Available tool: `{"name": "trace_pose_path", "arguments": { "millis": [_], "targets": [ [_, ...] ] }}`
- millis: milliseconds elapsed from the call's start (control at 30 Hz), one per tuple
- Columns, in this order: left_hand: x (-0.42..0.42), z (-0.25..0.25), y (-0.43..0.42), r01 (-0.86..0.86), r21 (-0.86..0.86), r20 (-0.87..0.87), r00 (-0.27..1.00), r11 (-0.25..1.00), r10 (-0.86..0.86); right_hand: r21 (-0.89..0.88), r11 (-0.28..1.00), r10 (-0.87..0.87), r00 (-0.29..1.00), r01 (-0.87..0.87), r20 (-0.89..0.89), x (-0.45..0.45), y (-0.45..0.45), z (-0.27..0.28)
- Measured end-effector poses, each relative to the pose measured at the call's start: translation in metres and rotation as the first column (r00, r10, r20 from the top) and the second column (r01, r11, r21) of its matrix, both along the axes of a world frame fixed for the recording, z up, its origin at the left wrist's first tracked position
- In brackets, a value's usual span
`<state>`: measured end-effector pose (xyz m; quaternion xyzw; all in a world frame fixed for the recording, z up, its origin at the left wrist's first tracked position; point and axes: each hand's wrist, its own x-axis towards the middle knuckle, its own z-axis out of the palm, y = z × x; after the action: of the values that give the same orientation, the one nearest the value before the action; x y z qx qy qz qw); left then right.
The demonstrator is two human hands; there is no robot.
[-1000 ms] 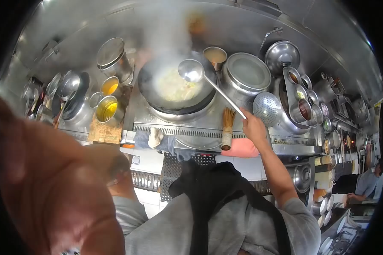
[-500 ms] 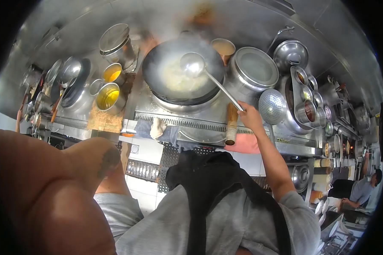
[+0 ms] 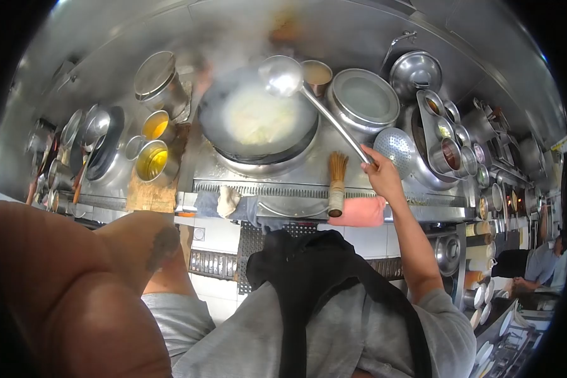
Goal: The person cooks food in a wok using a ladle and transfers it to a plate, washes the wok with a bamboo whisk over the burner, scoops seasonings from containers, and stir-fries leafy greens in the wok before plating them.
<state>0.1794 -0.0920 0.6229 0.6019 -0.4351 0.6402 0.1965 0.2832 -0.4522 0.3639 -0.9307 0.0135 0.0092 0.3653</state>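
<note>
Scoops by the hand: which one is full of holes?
The skimmer beside the right hand: holes dot its bowl, while the bowl of the held ladle looks solid.

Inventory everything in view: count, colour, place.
wok: one, dark, on stove
ladle: one, silver, above wok
food: one batch, pale, in wok
brush: one, tan, stove's front edge
strainer: one, silver, right of brush
large pot: one, silver, right of wok
yellow-filled pots: two, silver, left of wok
sauce pots: several, silver, far right
folded cloth: one, pink, front edge
other pans and bowls: many, silver, both sides
co-worker: one, grey shirt, far right
left arm: one, bare, near camera, grip unclear
right grip: one, bare, on ladle handle
</note>
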Motion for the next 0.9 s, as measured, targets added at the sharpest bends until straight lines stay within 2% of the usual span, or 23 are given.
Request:
{"name": "trace_pose_path", "arguments": {
  "millis": [133, 200, 233, 300, 433, 533, 600, 733, 800, 900],
  "targets": [
    [0.001, 0.002, -0.004, 0.005, -0.004, 0.005, 1.000, 1.000, -0.005, -0.034, 0.999, -0.015, 1.000, 0.014, -0.011, -0.004, -0.008, 0.006],
    [0.000, 0.002, -0.004, 0.006, -0.003, 0.002, 1.000, 1.000, -0.006, 0.142, 0.990, 0.033, 0.996, -0.021, -0.088, -0.001, -0.016, -0.003],
    [-0.001, 0.003, -0.004, 0.008, -0.003, 0.003, 1.000, 1.000, -0.008, 0.142, 0.990, 0.035, 0.996, -0.022, -0.086, -0.001, -0.013, -0.003],
    [-0.002, 0.002, -0.001, 0.002, -0.003, 0.006, 1.000, 1.000, -0.002, -0.276, 0.961, 0.026, 0.995, 0.000, 0.091, -0.004, -0.004, -0.003],
    [-0.007, 0.002, 0.005, -0.011, 0.005, 0.000, 1.000, 1.000, 0.011, -0.298, 0.952, 0.101, 0.989, -0.064, 0.110, 0.003, 0.005, -0.030],
    [-0.010, 0.002, 0.010, -0.025, 0.012, -0.009, 1.000, 1.000, 0.025, -0.287, 0.953, 0.113, 0.992, -0.092, 0.057, 0.005, 0.025, -0.038],
    [-0.012, 0.002, 0.012, -0.034, 0.014, -0.013, 0.999, 0.999, 0.034, -0.294, 0.953, 0.060, 0.997, -0.071, -0.044, 0.009, 0.037, -0.036],
    [-0.018, 0.005, 0.015, -0.052, 0.020, -0.010, 0.999, 0.998, 0.052, -0.237, 0.967, 0.095, 0.995, -0.093, -0.005, 0.024, 0.039, -0.057],
    [-0.020, 0.005, 0.015, -0.052, 0.024, -0.009, 0.999, 0.998, 0.053, -0.058, 0.994, 0.086, 0.987, -0.094, -0.137, 0.028, 0.034, -0.055],
    [-0.022, 0.008, 0.014, -0.057, 0.025, 0.000, 0.998, 0.998, 0.057, 0.010, 0.997, 0.073, 0.988, -0.072, -0.133, 0.028, 0.026, -0.053]
  ]
}}
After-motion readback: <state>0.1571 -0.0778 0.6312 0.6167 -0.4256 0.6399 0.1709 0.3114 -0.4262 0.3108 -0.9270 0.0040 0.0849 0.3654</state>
